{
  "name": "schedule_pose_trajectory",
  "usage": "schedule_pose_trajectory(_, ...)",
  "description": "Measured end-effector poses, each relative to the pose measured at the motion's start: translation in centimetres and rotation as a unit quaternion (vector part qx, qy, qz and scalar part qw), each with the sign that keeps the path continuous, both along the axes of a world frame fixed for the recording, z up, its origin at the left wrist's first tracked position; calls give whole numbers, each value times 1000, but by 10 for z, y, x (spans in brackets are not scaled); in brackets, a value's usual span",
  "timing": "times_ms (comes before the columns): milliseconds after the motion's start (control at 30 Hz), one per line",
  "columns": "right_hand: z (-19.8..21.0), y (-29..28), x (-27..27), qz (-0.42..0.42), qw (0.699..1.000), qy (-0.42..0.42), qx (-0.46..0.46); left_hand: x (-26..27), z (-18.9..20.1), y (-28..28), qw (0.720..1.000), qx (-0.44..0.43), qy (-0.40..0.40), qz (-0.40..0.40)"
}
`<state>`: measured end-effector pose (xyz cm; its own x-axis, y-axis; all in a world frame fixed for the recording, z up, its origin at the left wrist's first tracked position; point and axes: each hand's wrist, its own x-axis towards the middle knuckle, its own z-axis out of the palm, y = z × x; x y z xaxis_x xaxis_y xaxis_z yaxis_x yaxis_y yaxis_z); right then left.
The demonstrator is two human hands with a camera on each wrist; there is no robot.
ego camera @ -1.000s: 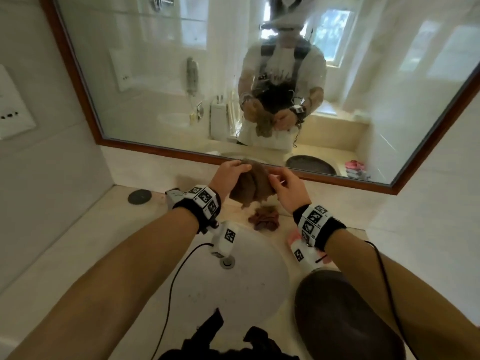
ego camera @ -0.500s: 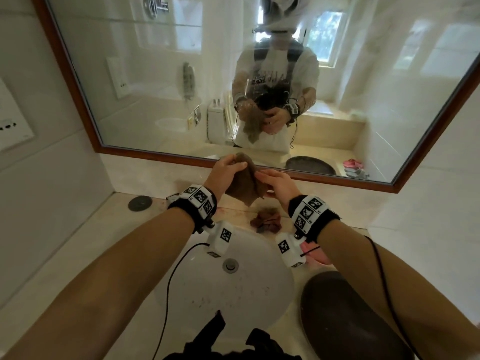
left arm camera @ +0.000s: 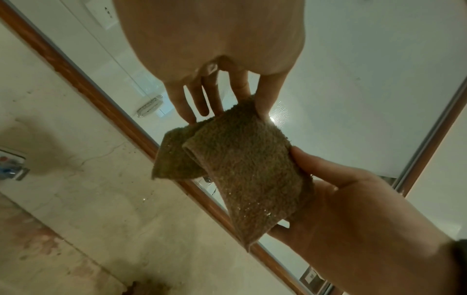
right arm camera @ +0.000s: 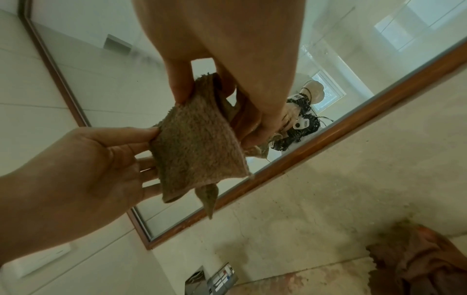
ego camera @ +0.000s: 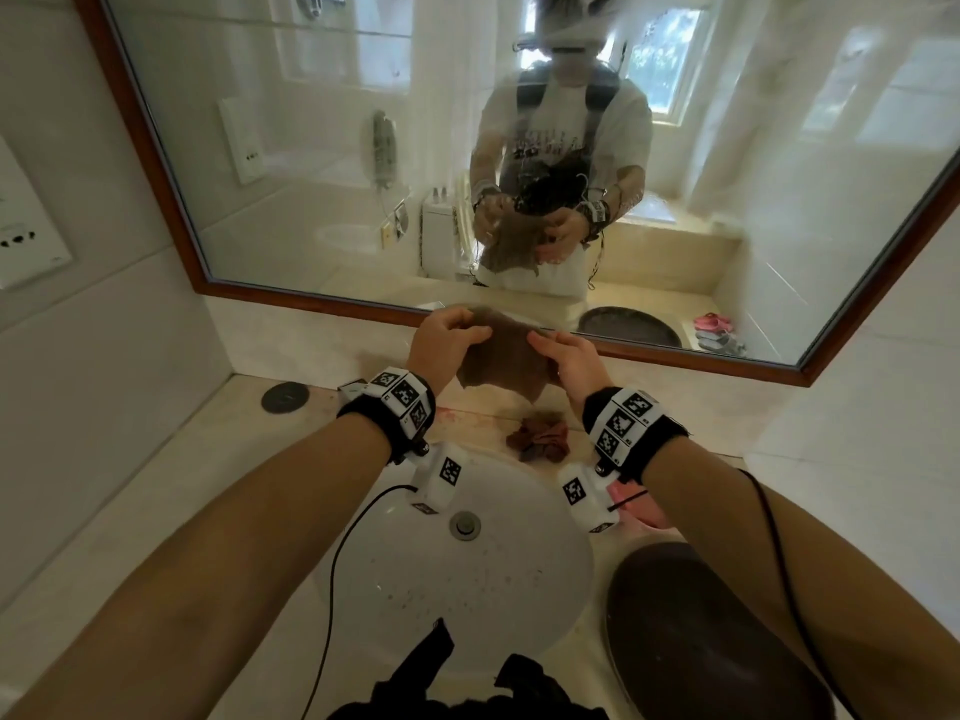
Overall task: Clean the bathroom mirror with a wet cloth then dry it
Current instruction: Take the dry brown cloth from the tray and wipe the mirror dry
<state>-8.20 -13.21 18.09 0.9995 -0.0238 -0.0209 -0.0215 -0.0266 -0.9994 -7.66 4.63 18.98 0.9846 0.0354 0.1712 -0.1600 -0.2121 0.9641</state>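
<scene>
Together our left hand (ego camera: 444,341) and right hand (ego camera: 569,358) pinch the folded brown cloth (ego camera: 501,356) before the mirror (ego camera: 519,148); we read no writing.

White basin (ego camera: 483,579) sits near centre in the beige worktop (ego camera: 171,491), its metal drain plug (ego camera: 465,524) at the far side. Dark oval tray (ego camera: 711,646) lies near right. Round dark cap (ego camera: 284,398) lies far left on the worktop. Wall socket plate (ego camera: 26,226) is mounted at left.
</scene>
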Motion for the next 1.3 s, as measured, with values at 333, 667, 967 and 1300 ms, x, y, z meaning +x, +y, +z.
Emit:
schedule_pose_trajectory(333, 25, -1, 20, -57, 998, -28, 29, 15, 19, -12, 995, -96, 3, -31)
schedule_pose_trajectory(667, 47, -12, 42, -214, 967, -50, -130, 30, 49, -23, 995, -74, -11, -68)
schedule_pose_trajectory(967, 58, 4, 38, -76, 995, -38, 44, 40, 66, -30, 987, -78, -21, -140)
schedule_pose_trajectory(1300, 56, 25, 45, -1, 939, 85, 334, 46, 73, -25, 975, -87, 49, -200)
